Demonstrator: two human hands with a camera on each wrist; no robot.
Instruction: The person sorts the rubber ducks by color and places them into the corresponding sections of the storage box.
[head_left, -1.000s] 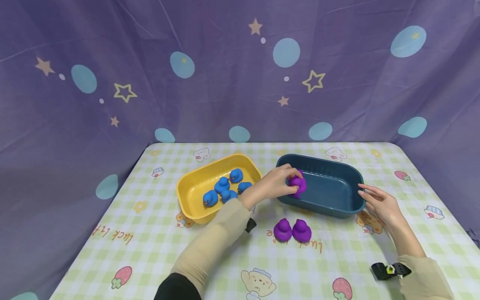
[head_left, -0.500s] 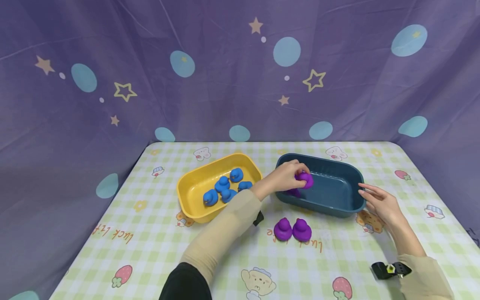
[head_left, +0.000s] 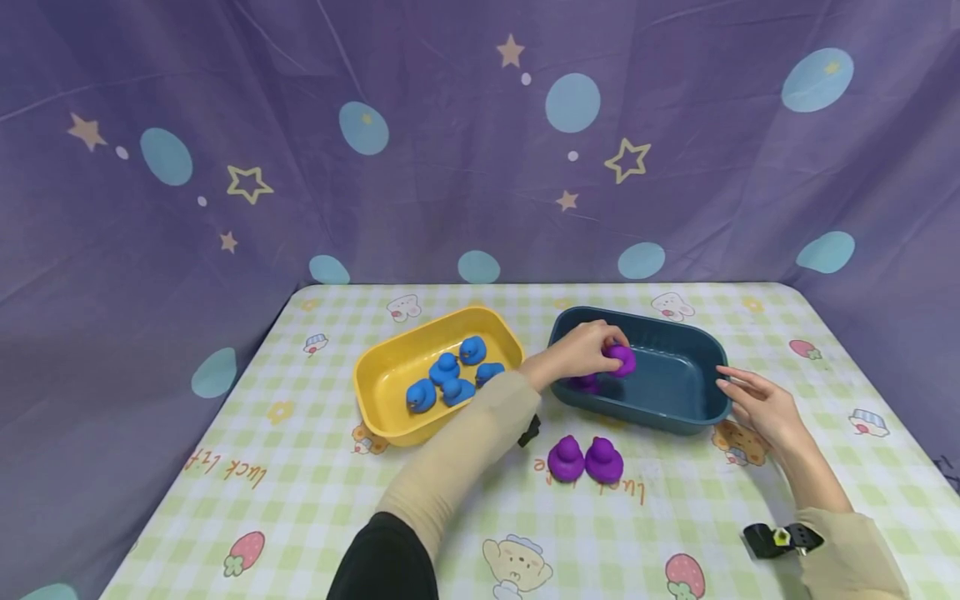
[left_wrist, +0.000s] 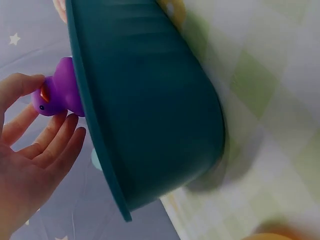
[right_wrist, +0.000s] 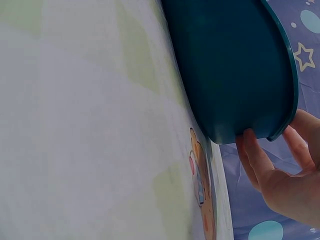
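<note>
My left hand (head_left: 581, 350) pinches a purple rubber duck (head_left: 622, 362) by its head, inside the left part of the dark teal basin (head_left: 671, 379). In the left wrist view the duck (left_wrist: 59, 91) shows an orange beak between thumb and fingers, its lower body hidden by the basin wall. Another purple duck (head_left: 586, 384) lies in the basin, partly covered by this hand. My right hand (head_left: 765, 408) rests its fairly straight fingertips against the basin's right end; the right wrist view shows fingers (right_wrist: 256, 152) on the outer wall.
To the left stands a yellow basin (head_left: 378, 408) with several blue rubber ducks (head_left: 444, 368) in it. Two purple ducks (head_left: 585, 461) sit side by side on the checked tablecloth (head_left: 315, 500), in front of the teal basin. A purple curtain (head_left: 450, 167) hangs behind the table.
My left hand has moved right within the teal basin with the purple duck, uncovering another purple duck on the left. The right hand stays at the basin's end.
</note>
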